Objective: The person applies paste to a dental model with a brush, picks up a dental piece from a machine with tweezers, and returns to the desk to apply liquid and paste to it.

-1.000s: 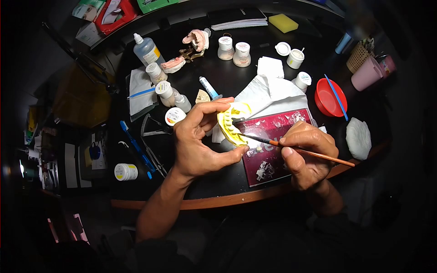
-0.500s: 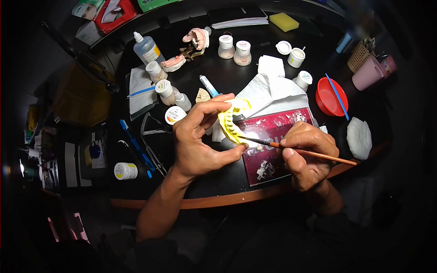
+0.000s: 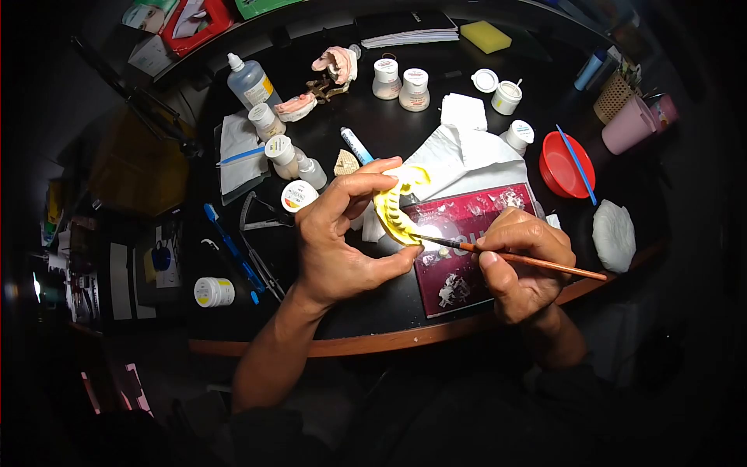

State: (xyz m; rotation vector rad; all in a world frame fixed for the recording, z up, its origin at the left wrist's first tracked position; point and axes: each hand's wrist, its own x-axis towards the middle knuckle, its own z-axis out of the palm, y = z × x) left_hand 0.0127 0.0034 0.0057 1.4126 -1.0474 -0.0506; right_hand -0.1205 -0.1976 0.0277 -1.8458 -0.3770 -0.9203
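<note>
The left hand (image 3: 334,241) pinches the yellow tooth mold (image 3: 393,212) above the table's (image 3: 373,342) front edge. The right hand (image 3: 521,265) grips a brush (image 3: 498,254), tip touching it. A shaky push could smear the mold, I think.

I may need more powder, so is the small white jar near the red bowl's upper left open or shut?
Open: the jar shows its contents, and its lid lies beside it.

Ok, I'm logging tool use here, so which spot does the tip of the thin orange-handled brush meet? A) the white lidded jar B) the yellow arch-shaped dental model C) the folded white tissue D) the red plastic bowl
B: the right hand holds the thin orange-handled brush with its dark tip against the yellow arch-shaped dental model, which the left hand pinches between thumb and fingers.
</note>
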